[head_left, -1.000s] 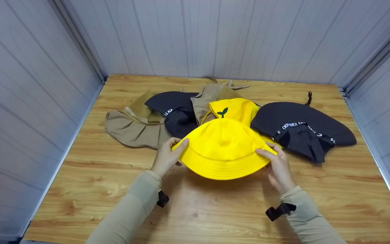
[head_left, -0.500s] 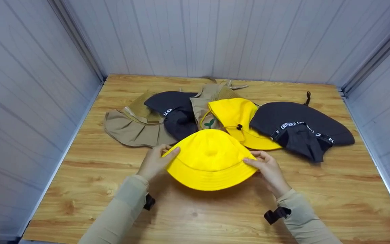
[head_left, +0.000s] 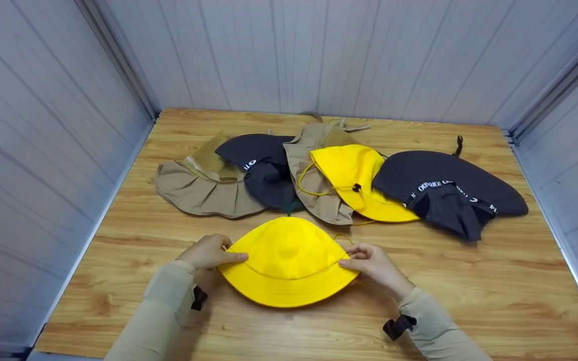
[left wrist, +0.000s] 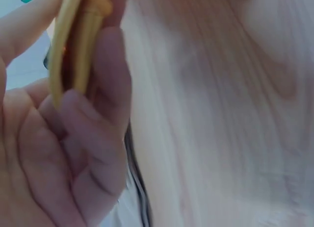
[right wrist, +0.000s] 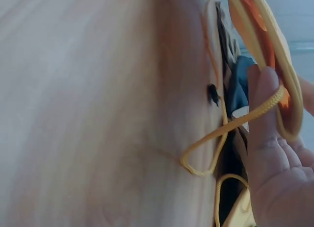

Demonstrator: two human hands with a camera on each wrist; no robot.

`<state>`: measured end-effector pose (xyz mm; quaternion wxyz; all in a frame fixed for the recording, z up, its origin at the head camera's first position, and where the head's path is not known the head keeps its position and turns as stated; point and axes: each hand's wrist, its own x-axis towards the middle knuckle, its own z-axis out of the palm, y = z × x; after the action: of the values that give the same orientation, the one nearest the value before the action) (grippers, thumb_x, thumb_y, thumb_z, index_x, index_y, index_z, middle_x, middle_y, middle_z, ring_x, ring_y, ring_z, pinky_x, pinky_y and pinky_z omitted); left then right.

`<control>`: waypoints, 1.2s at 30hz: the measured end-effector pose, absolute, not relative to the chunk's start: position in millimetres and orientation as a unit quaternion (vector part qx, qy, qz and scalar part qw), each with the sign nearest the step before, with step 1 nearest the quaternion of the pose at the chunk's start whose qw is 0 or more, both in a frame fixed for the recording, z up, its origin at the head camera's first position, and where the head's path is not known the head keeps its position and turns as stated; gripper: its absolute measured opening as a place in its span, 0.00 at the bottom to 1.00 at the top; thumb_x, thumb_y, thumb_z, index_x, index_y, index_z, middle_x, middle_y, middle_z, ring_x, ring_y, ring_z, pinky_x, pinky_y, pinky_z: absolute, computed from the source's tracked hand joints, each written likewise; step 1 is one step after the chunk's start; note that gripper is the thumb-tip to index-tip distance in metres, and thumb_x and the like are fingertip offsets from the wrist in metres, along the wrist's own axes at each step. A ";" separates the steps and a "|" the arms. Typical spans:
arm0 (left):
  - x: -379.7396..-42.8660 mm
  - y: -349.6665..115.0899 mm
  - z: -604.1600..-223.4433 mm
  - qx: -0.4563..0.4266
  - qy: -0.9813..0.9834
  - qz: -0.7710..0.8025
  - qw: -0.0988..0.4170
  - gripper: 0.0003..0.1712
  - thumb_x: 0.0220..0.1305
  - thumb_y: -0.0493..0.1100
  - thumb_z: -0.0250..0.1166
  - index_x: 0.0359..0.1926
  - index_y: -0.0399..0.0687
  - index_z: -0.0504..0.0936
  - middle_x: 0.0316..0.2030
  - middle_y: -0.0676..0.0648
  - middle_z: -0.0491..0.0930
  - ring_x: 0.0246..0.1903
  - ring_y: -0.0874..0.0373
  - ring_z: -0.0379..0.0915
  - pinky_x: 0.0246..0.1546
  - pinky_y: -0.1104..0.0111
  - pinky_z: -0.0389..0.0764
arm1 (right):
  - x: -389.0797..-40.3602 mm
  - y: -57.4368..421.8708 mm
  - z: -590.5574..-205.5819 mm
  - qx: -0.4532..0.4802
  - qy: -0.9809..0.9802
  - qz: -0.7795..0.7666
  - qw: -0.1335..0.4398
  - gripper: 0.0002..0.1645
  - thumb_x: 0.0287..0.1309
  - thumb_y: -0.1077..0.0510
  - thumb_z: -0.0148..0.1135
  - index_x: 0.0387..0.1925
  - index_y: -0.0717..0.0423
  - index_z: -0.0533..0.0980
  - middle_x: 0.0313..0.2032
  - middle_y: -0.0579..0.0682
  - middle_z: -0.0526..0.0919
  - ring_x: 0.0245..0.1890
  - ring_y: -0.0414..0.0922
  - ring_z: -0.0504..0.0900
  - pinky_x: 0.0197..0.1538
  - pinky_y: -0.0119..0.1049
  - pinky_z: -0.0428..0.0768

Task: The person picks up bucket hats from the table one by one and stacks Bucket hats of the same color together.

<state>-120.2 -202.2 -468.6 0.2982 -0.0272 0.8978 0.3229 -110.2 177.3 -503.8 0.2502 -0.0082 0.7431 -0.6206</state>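
A yellow bucket hat (head_left: 289, 255), folded flat with its brim towards me, is held low over the front middle of the table. My left hand (head_left: 211, 253) pinches its left corner, thumb on top and fingers beneath. At the right corner my right hand (head_left: 377, 265) pinches it the same way. The left wrist view shows the doubled brim edge (left wrist: 73, 45) between thumb and fingers. In the right wrist view a yellow cord (right wrist: 211, 143) with a black toggle (right wrist: 213, 94) dangles from the hat by the fingers. A green sprout stalk shows just behind the crown.
Behind lies an overlapping row of hats on the wooden table (head_left: 133, 286): a tan ruffled hat (head_left: 208, 193), a dark hat (head_left: 269, 180), another tan hat (head_left: 314, 150), a yellow hat (head_left: 354, 175) and a large dark hat (head_left: 449, 185). Pale panel walls (head_left: 299, 55) enclose the table.
Both hands have brought the yellow bucket hat towards me, to the left and lower, away from the row. The yellow hat behind it has come into full view. The grips look unchanged.
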 end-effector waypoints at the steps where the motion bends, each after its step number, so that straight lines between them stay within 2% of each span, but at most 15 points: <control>1: -119.7 -203.9 -469.5 -0.031 0.898 0.319 0.303 0.27 0.59 0.62 0.69 0.41 0.42 0.81 0.37 0.47 0.79 0.31 0.56 0.71 0.28 0.68 0.74 | -109.4 175.7 -505.1 -0.013 0.744 -0.617 0.256 0.26 0.58 0.59 0.69 0.53 0.73 0.74 0.32 0.43 0.84 0.28 0.35 0.80 0.32 0.28 0.81; 5: -116.7 -209.4 -473.5 -0.045 0.898 0.306 0.314 0.26 0.57 0.61 0.71 0.38 0.42 0.81 0.33 0.49 0.78 0.31 0.56 0.71 0.29 0.67 0.75 | -105.9 169.5 -509.3 -0.023 0.749 -0.604 0.271 0.26 0.58 0.59 0.69 0.53 0.72 0.75 0.31 0.43 0.83 0.27 0.35 0.78 0.29 0.27 0.78; 11: -111.1 -214.3 -477.2 -0.058 0.901 0.281 0.324 0.24 0.56 0.60 0.73 0.29 0.44 0.77 0.25 0.51 0.70 0.26 0.58 0.66 0.25 0.68 0.71 | -102.5 163.3 -516.6 -0.056 0.766 -0.577 0.277 0.23 0.56 0.59 0.71 0.49 0.70 0.77 0.31 0.45 0.82 0.28 0.36 0.77 0.28 0.27 0.76; 19: -110.0 -218.3 -482.4 -0.055 0.909 0.247 0.330 0.25 0.56 0.59 0.73 0.34 0.42 0.79 0.27 0.49 0.74 0.27 0.57 0.68 0.28 0.68 0.72 | -100.0 159.9 -519.9 -0.078 0.760 -0.576 0.291 0.23 0.55 0.61 0.71 0.49 0.73 0.77 0.32 0.48 0.82 0.31 0.38 0.79 0.31 0.27 0.80; 27: -112.3 -224.3 -484.9 -0.031 0.919 0.232 0.317 0.23 0.59 0.57 0.71 0.35 0.40 0.83 0.25 0.51 0.75 0.26 0.58 0.66 0.28 0.69 0.67 | -102.0 153.1 -520.9 -0.079 0.777 -0.555 0.287 0.25 0.56 0.61 0.71 0.53 0.71 0.77 0.39 0.54 0.84 0.35 0.37 0.79 0.37 0.26 0.79; 31: -114.0 -227.1 -484.7 -0.042 0.923 0.219 0.313 0.25 0.60 0.58 0.69 0.40 0.37 0.83 0.30 0.48 0.78 0.29 0.56 0.69 0.31 0.66 0.71 | -103.1 149.1 -522.6 -0.073 0.766 -0.567 0.293 0.26 0.56 0.63 0.71 0.54 0.71 0.76 0.43 0.58 0.84 0.37 0.38 0.81 0.40 0.28 0.82; 36: -115.9 -229.3 -483.0 -0.061 0.923 0.218 0.311 0.31 0.61 0.58 0.68 0.50 0.33 0.80 0.41 0.41 0.83 0.36 0.52 0.75 0.41 0.58 0.78 | -104.9 142.8 -526.4 -0.053 0.776 -0.562 0.282 0.25 0.55 0.62 0.71 0.54 0.69 0.77 0.45 0.58 0.85 0.38 0.39 0.82 0.42 0.29 0.82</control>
<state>-115.9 -229.3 -483.0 0.3112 -0.0612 0.9231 0.2176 -104.9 142.8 -526.4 0.2819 -0.0530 0.7756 -0.5622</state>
